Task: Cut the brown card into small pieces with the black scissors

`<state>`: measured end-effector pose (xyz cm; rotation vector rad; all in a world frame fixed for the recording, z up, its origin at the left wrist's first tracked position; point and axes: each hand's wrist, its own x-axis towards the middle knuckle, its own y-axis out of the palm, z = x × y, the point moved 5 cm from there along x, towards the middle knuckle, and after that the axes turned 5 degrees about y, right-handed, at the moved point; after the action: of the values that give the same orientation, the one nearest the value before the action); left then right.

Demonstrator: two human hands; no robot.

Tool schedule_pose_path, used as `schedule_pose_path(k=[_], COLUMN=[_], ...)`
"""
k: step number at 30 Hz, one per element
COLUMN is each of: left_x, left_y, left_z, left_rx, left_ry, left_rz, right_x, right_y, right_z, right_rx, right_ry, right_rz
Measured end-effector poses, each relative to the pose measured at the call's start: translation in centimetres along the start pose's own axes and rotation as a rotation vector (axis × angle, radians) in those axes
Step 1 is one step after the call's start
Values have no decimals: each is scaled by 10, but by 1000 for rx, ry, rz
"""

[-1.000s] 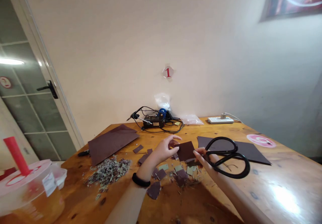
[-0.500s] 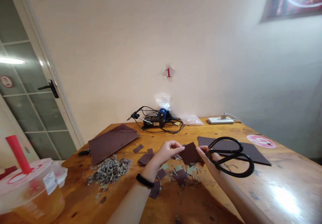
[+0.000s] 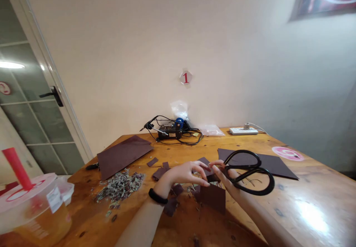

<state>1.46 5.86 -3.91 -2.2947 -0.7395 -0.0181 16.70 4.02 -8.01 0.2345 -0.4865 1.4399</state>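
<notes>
Over the wooden table (image 3: pixel 306 202), the left hand (image 3: pixel 183 173) pinches a dark brown card piece (image 3: pixel 213 197) while the right hand (image 3: pixel 226 176) grips large black-handled scissors (image 3: pixel 247 173); cut squares (image 3: pixel 160 173) and shredded trimmings (image 3: pixel 121 186) lie finished, full brown sheets (image 3: pixel 124 155) uncut.

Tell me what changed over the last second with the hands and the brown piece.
The left hand came down flatter over a small brown piece; a larger brown piece now stands lower, in front of the hands. The right hand still holds the black scissors. The big brown sheets and scrap pile haven't moved.
</notes>
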Motion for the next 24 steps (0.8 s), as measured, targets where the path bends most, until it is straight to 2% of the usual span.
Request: schedule_pose_path(k=[5, 11, 15, 18, 24], left_x=[6, 7, 6, 5, 4], left_y=[13, 22, 22, 19, 15], left_z=[3, 1, 9, 8, 6], left_rx=[7, -12, 35, 57, 145], left_ry=[-21, 24, -38, -37, 10], left_rz=[74, 57, 38, 43, 140], right_x=[-4, -6, -8, -8, -5], right_y=[6, 12, 13, 9, 5], right_z=[11, 5, 10, 13, 13], right_rx=[-67, -52, -27, -33, -99], right_ry=[-108, -106, -105, -77, -23], right_rz=[143, 240, 341, 363, 430])
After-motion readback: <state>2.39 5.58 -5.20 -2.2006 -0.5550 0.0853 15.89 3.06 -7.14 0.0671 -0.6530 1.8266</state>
